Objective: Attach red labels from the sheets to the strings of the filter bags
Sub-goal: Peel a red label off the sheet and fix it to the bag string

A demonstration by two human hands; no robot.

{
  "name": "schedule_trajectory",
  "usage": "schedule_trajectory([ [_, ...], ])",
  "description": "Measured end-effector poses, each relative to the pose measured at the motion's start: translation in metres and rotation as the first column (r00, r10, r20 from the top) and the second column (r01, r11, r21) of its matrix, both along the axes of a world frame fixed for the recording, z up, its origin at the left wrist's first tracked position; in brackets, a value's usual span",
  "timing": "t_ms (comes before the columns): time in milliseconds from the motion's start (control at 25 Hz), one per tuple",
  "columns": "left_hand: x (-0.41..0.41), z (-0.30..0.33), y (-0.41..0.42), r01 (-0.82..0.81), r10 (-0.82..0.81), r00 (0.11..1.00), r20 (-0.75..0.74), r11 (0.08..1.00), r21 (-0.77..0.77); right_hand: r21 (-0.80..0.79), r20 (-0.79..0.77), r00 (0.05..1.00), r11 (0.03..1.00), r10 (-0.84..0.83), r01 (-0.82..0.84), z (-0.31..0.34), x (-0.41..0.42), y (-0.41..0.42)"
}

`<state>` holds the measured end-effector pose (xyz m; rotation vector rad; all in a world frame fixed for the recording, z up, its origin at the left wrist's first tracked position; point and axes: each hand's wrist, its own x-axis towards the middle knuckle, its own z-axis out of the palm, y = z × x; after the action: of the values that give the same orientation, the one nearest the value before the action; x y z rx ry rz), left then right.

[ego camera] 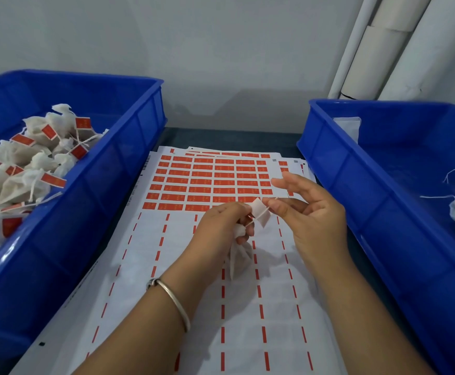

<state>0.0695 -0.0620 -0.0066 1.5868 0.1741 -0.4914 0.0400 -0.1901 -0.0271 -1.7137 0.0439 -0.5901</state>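
A stack of label sheets (210,266) lies between two blue bins, red labels (202,182) filling its far rows and the near rows peeled bare. My left hand (218,231) grips a white filter bag (238,259) that hangs below its fingers. The bag's string (261,213) runs up to the right across a label (261,215) whose pale back faces me. My right hand (304,212) pinches the string's far end beside the label, other fingers spread.
The blue bin on the left (118,169) holds several filter bags with red labels on their strings. The blue bin on the right (356,190) holds a few unlabelled bags near its right side. White tubes (388,47) lean in the back right corner.
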Motion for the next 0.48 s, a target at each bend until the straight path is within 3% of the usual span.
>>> schedule_trajectory([
  [200, -0.004, -0.017, 0.01, 0.104, -0.053, 0.97, 0.236, 0.973, -0.207, -0.002, -0.012, 1.0, 1.0, -0.021, 0.021, 0.001, 0.0, 0.001],
  [480, -0.002, -0.019, 0.013, 0.151, -0.1, 0.969, 0.225, 0.963, -0.222, -0.028, -0.004, 0.999, 0.999, -0.039, 0.039, 0.001, 0.0, 0.002],
])
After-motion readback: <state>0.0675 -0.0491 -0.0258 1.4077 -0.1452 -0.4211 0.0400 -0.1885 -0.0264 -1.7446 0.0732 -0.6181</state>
